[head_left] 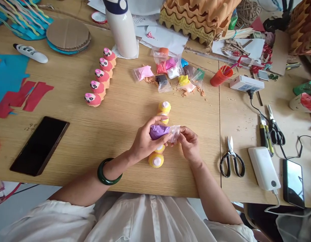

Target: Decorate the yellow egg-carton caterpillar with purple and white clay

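Observation:
A small clear plastic bag of purple modelling clay (158,131) lies in my left hand (142,137), thumb in front and fingers behind. My right hand (190,143) pinches the bag's clear end (175,133) between thumb and fingertips. Below both hands, a row of yellow clay-covered bumps with pale pink discs (156,160) stands on the table; my hands hide its middle. To the left is a similar row of red bumps (96,86) with pink snouts and black-and-white eyes.
Several bags of coloured clay (167,70) lie beyond my hands, near a white bottle (123,32) and egg trays (195,20). Scissors (231,156), a power bank (264,168) and an orange cup (219,77) are on the right. A dark phone (40,146) lies left.

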A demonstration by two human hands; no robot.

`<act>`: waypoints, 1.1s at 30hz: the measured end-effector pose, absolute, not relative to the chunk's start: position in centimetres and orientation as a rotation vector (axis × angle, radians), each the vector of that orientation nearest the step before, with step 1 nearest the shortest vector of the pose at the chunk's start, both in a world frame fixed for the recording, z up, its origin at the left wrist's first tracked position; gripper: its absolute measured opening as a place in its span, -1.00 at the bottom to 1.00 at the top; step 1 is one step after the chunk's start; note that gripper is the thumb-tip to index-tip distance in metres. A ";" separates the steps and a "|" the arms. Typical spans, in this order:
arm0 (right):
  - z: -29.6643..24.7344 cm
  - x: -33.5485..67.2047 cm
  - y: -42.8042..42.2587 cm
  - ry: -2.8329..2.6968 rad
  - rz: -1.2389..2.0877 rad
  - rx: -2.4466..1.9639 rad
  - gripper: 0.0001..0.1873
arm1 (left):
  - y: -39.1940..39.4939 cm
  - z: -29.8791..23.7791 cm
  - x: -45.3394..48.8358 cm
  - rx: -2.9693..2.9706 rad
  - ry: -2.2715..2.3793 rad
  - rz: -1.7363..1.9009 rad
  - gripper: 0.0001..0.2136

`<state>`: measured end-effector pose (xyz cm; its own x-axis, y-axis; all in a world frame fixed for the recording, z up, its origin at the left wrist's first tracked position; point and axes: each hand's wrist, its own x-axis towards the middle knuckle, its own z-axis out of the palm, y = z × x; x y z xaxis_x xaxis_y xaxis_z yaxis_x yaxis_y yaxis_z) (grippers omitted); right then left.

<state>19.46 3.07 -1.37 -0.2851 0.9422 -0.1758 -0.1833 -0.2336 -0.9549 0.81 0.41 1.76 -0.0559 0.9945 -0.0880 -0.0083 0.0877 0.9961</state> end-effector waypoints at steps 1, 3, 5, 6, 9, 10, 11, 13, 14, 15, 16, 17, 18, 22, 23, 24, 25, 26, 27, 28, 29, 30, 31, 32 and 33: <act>-1.3 19.6 3.1 -1.136 1.660 -1.054 -0.51 | 0.4 1.8 0.9 1.123 1.294 1.192 -0.55; -1.2 19.8 3.1 -1.187 1.690 -1.044 -0.51 | 0.3 1.8 1.0 1.147 1.305 1.204 -0.56; -0.9 20.0 3.1 -1.256 1.708 -1.013 -0.53 | 0.2 1.8 1.1 1.157 1.302 1.210 -0.56; -0.8 20.1 3.1 -1.284 1.704 -0.992 -0.55 | 0.2 1.8 1.1 1.162 1.300 1.212 -0.56; -0.6 20.3 3.1 -1.340 1.677 -0.923 -0.65 | 0.1 1.6 1.2 1.212 1.301 1.228 -0.59; -0.6 20.4 3.1 -1.358 1.668 -0.906 -0.69 | 0.1 1.5 1.2 1.244 1.302 1.234 -0.60; -0.6 20.6 3.2 -1.373 1.659 -0.892 -0.72 | 0.1 1.3 1.2 1.278 1.306 1.243 -0.61; -0.7 20.7 3.3 -1.402 1.649 -0.875 -0.77 | 0.2 1.1 1.1 1.348 1.315 1.273 -0.63; -0.7 20.8 3.4 -1.414 1.648 -0.868 -0.78 | 0.3 0.9 1.1 1.382 1.317 1.292 -0.63; -0.6 20.8 3.5 -1.424 1.647 -0.857 -0.79 | 0.3 0.7 1.1 1.416 1.321 1.311 -0.63; -0.6 20.8 3.5 -1.438 1.649 -0.845 -0.80 | 0.3 0.6 1.1 1.452 1.321 1.327 -0.63; -0.6 20.7 3.5 -1.456 1.647 -0.834 -0.80 | 0.4 0.5 1.1 1.488 1.318 1.335 -0.64; -0.6 20.6 3.5 -1.473 1.641 -0.829 -0.78 | 0.4 0.4 1.0 1.518 1.316 1.335 -0.66; -0.9 20.1 3.4 -1.406 1.552 -0.878 -0.70 | 0.4 0.7 0.7 1.523 1.275 1.275 -0.69; -1.0 20.0 3.3 -1.365 1.545 -0.896 -0.69 | 0.4 0.9 0.7 1.493 1.257 1.253 -0.70; -1.0 19.9 3.3 -1.327 1.557 -0.907 -0.68 | 0.5 1.1 0.6 1.454 1.240 1.239 -0.70; -1.1 19.9 3.2 -1.295 1.585 -0.909 -0.68 | 0.5 1.2 0.6 1.413 1.231 1.232 -0.71; -1.1 19.9 3.2 -1.271 1.627 -0.900 -0.67 | 0.6 1.3 0.5 1.375 1.234 1.235 -0.71; -1.1 19.9 3.2 -1.251 1.671 -0.882 -0.67 | 0.6 1.4 0.5 1.346 1.243 1.247 -0.72; -1.1 20.0 3.2 -1.238 1.716 -0.858 -0.68 | 0.6 1.5 0.5 1.331 1.250 1.259 -0.71; -1.1 20.1 3.2 -1.234 1.758 -0.830 -0.69 | 0.7 1.5 0.5 1.330 1.256 1.267 -0.70; -1.1 20.2 3.2 -1.235 1.787 -0.802 -0.70 | 0.7 1.5 0.5 1.337 1.262 1.272 -0.70; -1.1 20.3 3.2 -1.240 1.807 -0.778 -0.71 | 0.6 1.4 0.5 1.346 1.270 1.275 -0.69; -1.1 20.3 3.2 -1.246 1.814 -0.761 -0.72 | 0.6 1.3 0.5 1.356 1.280 1.276 -0.69; -1.1 20.4 3.3 -1.252 1.816 -0.752 -0.73 | 0.6 1.1 0.5 1.368 1.294 1.273 -0.68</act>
